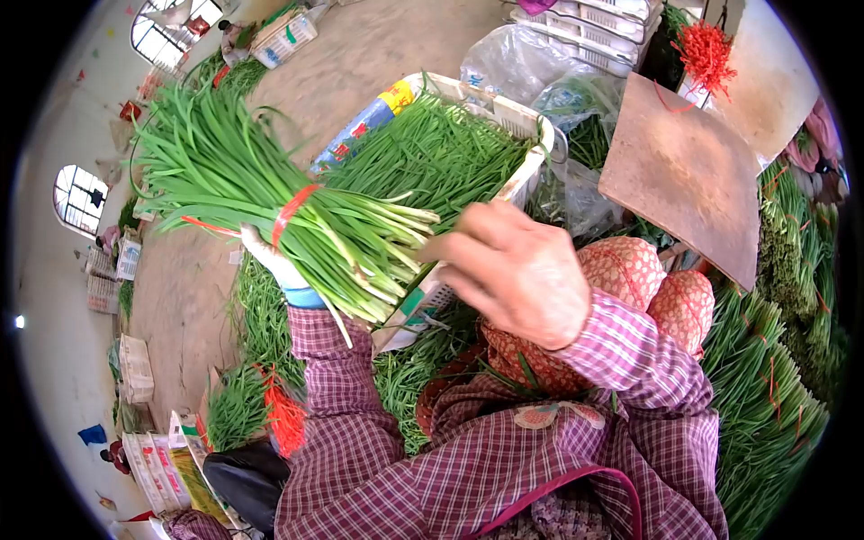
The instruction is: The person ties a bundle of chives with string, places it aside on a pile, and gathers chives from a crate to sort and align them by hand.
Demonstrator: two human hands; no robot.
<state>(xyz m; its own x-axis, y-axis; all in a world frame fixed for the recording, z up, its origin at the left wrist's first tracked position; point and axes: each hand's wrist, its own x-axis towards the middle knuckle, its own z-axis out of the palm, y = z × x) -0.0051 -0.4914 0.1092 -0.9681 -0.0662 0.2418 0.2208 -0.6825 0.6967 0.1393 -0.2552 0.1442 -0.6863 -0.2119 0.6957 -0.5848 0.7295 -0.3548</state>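
A thick bunch of garlic chives [220, 166] fills the upper left of the head view, with a red tie [290, 216] round it. My left hand [263, 256], in a pale glove with a blue cuff, grips it from below; most of that hand is hidden by the leaves. The pale stem ends point right. Right beside them is my bare right hand [522, 274], its fingers bent and pressed together, the tips at the stems. Whether a stem is pinched between them is hidden. Behind the bunch, a white plastic basket [544, 148] holds loose chives [441, 153].
A brown board [684, 171] leans at the right, below a bundle of red ties [705, 58]. Tied chive bunches [765, 405] lie along the right side. More red ties [284, 414] hang at lower left. Stacked white crates [594, 36] and plastic bags [513, 63] stand behind.
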